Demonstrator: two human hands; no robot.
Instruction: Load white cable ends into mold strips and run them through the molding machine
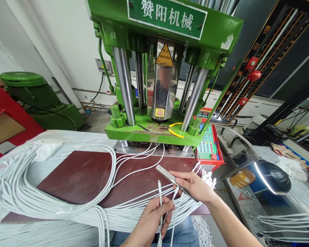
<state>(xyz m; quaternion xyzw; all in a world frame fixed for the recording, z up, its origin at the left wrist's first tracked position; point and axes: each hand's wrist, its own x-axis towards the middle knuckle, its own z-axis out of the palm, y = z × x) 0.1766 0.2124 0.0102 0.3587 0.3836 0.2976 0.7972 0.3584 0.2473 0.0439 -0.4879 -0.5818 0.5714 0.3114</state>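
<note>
Cables point(160, 192): we pinch two white ends upright in our left hand point(150, 219), near the bench's front edge.
Right hand point(195, 185): closed around a metal tool point(170, 176).
Progress: most cables in the bundle point(54, 202) remain untouched.

A bare stretch of the dark red-brown tabletop point(74, 175) lies open at centre left of the frame. Thick bundles of white cables point(41, 202) crowd its left and lower edges. The green press machine point(154, 132) with its steel columns point(123, 85) blocks the upper centre. At lower right, a black gooseneck lamp point(273, 176) and a red keypad box point(208, 147) hem the passage.
</note>
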